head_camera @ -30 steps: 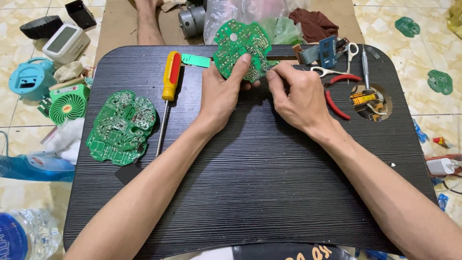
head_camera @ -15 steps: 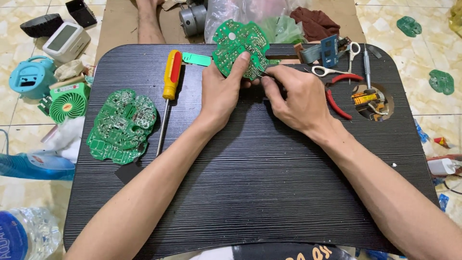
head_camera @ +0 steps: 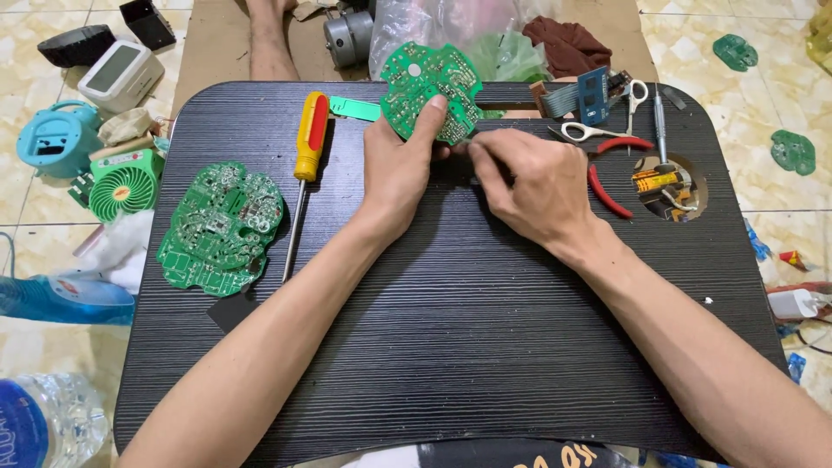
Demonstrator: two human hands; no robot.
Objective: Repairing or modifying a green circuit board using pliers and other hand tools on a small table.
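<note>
From the head camera, you are looking down at a black tray table [head_camera: 451, 347] that is filling most of the frame. Your left hand [head_camera: 399, 169] is gripping a green circuit board [head_camera: 431, 91] at top centre, thumb and fingers clenched on its lower edge, holding it tilted up off the table. Your right hand [head_camera: 529, 178] is sitting just right of the left, its fingertips pinching at the board's lower right edge (whether they are grasping a small part there, I cannot tell; the spot is too small to read).

A second board [head_camera: 221, 227] is lying flat at the left of the table. Just right of it, a yellow screwdriver [head_camera: 305, 165] is lying with its handle toward the top of the frame. At the upper right, scissors [head_camera: 598, 126] and red pliers [head_camera: 607, 173] are lying near your right hand, beside a round hole in the table holding small parts [head_camera: 663, 184].

Off the table at the left edge, a small green fan [head_camera: 121, 182] is sitting on the tiled floor [head_camera: 763, 208], with a water bottle [head_camera: 39, 429] at lower left.
</note>
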